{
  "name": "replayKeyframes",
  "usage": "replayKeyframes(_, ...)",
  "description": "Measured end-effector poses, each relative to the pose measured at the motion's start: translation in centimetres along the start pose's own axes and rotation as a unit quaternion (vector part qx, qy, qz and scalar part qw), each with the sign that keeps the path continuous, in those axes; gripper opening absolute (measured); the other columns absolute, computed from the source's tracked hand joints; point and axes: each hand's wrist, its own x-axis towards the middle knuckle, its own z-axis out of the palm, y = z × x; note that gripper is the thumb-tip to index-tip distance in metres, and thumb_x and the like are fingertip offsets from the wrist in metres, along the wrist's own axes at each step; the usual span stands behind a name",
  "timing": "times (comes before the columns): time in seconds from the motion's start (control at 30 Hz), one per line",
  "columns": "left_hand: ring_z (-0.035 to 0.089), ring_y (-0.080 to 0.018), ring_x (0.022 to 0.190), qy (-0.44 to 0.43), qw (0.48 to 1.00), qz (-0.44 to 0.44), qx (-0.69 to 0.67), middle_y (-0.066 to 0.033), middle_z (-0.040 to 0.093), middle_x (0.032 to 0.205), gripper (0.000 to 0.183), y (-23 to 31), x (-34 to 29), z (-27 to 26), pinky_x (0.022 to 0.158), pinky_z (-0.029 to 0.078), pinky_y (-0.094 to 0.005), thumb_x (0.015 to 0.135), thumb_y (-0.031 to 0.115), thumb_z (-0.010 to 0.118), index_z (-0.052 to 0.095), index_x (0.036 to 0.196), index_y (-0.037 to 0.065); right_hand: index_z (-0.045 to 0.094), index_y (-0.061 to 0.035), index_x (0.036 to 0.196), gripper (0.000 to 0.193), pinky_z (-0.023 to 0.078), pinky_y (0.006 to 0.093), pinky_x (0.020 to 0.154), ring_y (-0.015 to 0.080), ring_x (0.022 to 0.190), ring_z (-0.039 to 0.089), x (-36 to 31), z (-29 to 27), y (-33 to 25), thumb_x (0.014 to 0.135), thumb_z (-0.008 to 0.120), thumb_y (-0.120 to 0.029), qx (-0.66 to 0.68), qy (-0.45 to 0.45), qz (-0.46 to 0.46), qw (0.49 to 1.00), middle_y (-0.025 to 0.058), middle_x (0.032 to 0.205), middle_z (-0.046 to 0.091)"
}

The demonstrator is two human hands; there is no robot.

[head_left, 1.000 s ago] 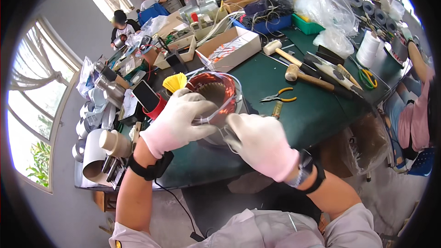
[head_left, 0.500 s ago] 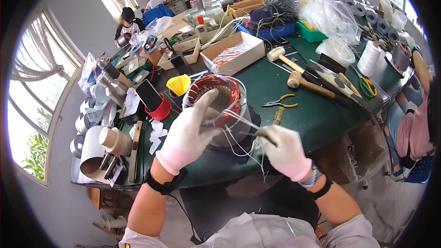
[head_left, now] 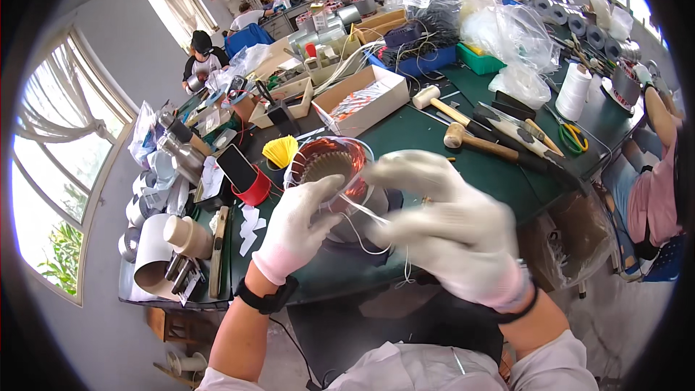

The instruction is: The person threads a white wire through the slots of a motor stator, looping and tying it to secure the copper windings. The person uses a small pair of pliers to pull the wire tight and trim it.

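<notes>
A motor stator (head_left: 329,163) with copper windings stands on the green bench before me. My left hand (head_left: 300,228), in a white glove, grips its near left rim, thumb and fingers over the edge. White lacing cord (head_left: 365,211) runs from the stator's near rim toward my right hand (head_left: 452,228), and its loose loops hang below. The right hand, gloved too, is raised over the stator's right side. Motion smears its fingers, so its hold on the cord is unclear. A yellow fan-shaped bundle (head_left: 280,150) stands behind the left hand.
A phone (head_left: 237,168) leans on a red roll at left. Two mallets (head_left: 455,135), scissors (head_left: 572,137) and a white thread spool (head_left: 573,92) lie to the right. An open box of sleeves (head_left: 394,98) stands behind the stator. A person (head_left: 655,210) sits at far right.
My right hand has come up and nearer, now covering the pliers and the stator's right side. The dark thin tool at its fingertips no longer shows. My left hand stays on the rim.
</notes>
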Motion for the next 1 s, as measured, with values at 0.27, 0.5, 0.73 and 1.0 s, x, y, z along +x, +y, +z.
replayKeyframes(0.27,0.067,-0.0359,0.114,-0.028,0.998,0.043,0.021,-0.0166,0.072,0.121,0.062,0.4,1.1,0.2,0.100,0.052,-0.0451,0.079,-0.004,0.081,0.065,0.139,0.002,0.074,-0.0039,0.102,0.021,0.060,0.0407,0.062,0.0277,0.072,0.077,-29.8,-10.1,0.5,0.103,0.057,-0.016,-0.455,-0.162,0.341,0.807,0.0142,0.087,0.075)
replayKeyframes(0.5,0.068,-0.0326,0.111,-0.016,0.999,0.032,0.014,-0.0129,0.074,0.119,0.062,-1.1,-0.2,-1.1,0.101,0.051,-0.0420,0.079,-0.003,0.081,0.068,0.138,0.004,0.080,-0.0183,0.121,0.030,0.060,0.0442,0.090,0.0305,0.113,0.076,-72.8,-33.1,-17.3,0.102,0.060,-0.030,-0.595,-0.319,0.708,0.207,0.0093,0.119,0.080)
replayKeyframes(0.73,0.069,-0.0325,0.108,-0.017,0.997,0.036,0.060,-0.0137,0.076,0.115,0.060,1.9,1.8,1.0,0.097,0.054,-0.0398,0.076,-0.003,0.082,0.073,0.135,0.006,0.077,-0.0010,0.102,0.020,0.060,0.0474,0.082,0.0429,0.092,0.074,-31.2,-13.8,-1.2,0.098,0.062,-0.014,-0.459,0.065,0.486,0.741,0.0237,0.101,0.077)
replayKeyframes(1.0,0.067,-0.0325,0.108,-0.003,0.999,0.013,0.049,-0.0126,0.074,0.114,0.061,-0.5,-0.5,-0.1,0.098,0.052,-0.0416,0.078,-0.004,0.081,0.071,0.137,0.006,0.069,0.0010,0.126,0.035,0.051,0.0258,0.053,0.0096,0.051,0.058,-6.9,4.5,5.1,0.113,0.046,-0.023,0.306,-0.068,0.518,0.796,0.0032,0.073,0.065)
